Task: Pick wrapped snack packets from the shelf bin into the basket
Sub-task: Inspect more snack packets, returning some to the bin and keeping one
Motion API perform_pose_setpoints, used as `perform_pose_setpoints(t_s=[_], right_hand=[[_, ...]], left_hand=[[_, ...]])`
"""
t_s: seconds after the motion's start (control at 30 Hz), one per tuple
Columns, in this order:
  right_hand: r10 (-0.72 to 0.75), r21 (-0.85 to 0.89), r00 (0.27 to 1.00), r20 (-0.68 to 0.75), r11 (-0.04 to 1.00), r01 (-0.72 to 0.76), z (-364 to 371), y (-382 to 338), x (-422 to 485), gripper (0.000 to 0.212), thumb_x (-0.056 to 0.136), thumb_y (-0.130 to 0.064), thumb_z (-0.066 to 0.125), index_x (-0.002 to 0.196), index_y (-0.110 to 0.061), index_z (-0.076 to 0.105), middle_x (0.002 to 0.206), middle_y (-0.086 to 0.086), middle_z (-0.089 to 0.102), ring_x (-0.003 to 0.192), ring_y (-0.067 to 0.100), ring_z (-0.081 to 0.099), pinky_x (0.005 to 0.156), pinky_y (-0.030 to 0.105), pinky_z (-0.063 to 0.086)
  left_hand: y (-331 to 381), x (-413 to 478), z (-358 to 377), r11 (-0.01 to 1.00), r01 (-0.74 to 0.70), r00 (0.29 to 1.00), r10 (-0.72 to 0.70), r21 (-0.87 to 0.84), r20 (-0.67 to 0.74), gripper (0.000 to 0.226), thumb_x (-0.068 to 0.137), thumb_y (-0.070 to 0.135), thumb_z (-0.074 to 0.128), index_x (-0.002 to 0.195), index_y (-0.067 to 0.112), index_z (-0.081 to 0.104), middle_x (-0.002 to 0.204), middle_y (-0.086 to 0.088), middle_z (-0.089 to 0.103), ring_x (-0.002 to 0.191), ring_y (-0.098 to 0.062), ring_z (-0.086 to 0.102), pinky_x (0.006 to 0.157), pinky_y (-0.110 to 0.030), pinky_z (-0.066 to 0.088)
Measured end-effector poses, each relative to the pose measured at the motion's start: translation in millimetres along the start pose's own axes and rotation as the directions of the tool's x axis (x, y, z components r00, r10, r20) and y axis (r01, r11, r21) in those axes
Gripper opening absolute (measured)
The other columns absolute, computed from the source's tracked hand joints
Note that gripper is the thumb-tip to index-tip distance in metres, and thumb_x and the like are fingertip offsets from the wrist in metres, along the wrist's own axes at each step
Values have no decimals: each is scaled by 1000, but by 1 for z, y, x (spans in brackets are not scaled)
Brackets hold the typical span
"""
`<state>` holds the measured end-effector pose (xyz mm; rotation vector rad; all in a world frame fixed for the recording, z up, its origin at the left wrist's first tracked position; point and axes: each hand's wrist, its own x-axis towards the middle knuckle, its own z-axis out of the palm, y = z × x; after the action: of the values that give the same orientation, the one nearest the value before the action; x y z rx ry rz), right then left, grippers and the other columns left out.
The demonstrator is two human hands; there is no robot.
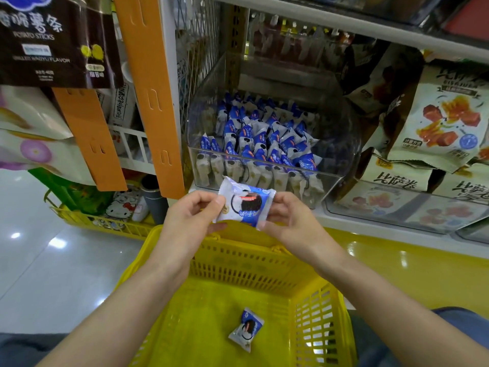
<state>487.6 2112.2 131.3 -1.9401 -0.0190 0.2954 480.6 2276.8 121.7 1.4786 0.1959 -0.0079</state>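
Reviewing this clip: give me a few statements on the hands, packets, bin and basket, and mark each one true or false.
1. The left hand and right hand both pinch one packet above the far rim of the basket. True.
2. The basket is empty. False: a second packet lies on its floor.
3. The clear bin holds many blue-and-white packets. True.
4. The basket is red. False: it is yellow.
5. The right hand is inside the bin. False: it is in front of the bin, holding the packet.
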Motion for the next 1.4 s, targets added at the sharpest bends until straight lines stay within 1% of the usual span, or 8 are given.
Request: perform_pose_setpoints(t_s=[0.1, 0.2, 0.37, 0.63, 0.9, 1.1, 1.23, 1.4], right_hand=[[-181, -232, 983, -31, 958, 169, -2, 0, -2, 59, 82, -25, 68, 132, -27, 37, 123, -16, 48, 120, 0, 43, 103, 19, 33], [-329, -315, 944, -12, 898, 309, 1, 1, -5, 44, 84, -37, 61, 125, -31, 48, 124, -15, 53, 116, -7, 46, 101, 15, 37], [-311, -260, 951, -10, 919, 297, 6, -1, -7, 26, 86, -34, 60, 87, -8, 64, 79, 6, 68, 78, 19, 64, 73, 44, 52], [-571, -489, 819, -56, 731, 476, 9, 0, -13, 14, 89, -29, 59, 90, -15, 63, 83, -4, 60, 76, 12, 58, 65, 39, 51], [-308, -292, 897, -318, 932, 216, 4, 2, -2, 8, 88, -23, 60, 80, -23, 62, 72, -7, 66, 71, 6, 62, 63, 26, 52], [-191, 49, 978, -83, 979, 196, 13, -1, -4, 19, 96, -18, 47, 101, -12, 64, 96, 1, 68, 92, 14, 64, 79, 26, 55], [-268, 52, 964, 5, 962, 267, 12, -5, -6, 25, 94, -3, 47, 112, -14, 60, 106, -4, 64, 101, 6, 60, 90, 21, 49], [-260, 141, 966, 11, 956, 256, 13, -4, -6, 26, 88, -7, 58, 113, -17, 58, 104, -11, 64, 94, -4, 61, 84, 14, 49]], left_hand=[[2, 0, -1, 939, -195, 981, 181, 283, 76, 14, 88, 14, 59, 74, 16, 60, 67, 9, 58, 61, 4, 55, 64, -15, 50], [-1, -5, 3, 805, -363, 932, 318, 470, 176, 13, 86, 15, 61, 74, 19, 59, 73, 7, 59, 67, 1, 53, 61, -10, 40], [-5, -10, 6, 805, -411, 912, 364, 428, 192, 20, 89, 16, 57, 72, 25, 53, 64, 21, 57, 61, 5, 50, 56, -8, 37], [-5, -5, 10, 955, -226, 964, 190, 194, 188, 18, 89, 14, 55, 73, 21, 56, 62, 16, 56, 62, 5, 51, 59, -10, 42], [-17, -7, 8, 683, -403, 910, 371, 609, 186, 23, 86, 23, 60, 92, 35, 42, 94, 20, 46, 84, 4, 49, 65, -11, 39], [-20, -6, 18, 986, -13, 975, -25, 169, 219, 9, 89, 33, 54, 97, 30, 53, 95, 5, 66, 87, -5, 63, 80, -32, 52], [-15, -5, 14, 997, 77, 956, -68, -21, 285, 48, 69, 49, 60, 111, 25, 58, 93, 7, 70, 89, -3, 66, 75, -27, 55], [-13, -5, 18, 968, 170, 969, -131, -184, 207, 39, 79, 37, 57, 105, 10, 49, 97, -8, 68, 84, -12, 68, 67, -30, 56]])
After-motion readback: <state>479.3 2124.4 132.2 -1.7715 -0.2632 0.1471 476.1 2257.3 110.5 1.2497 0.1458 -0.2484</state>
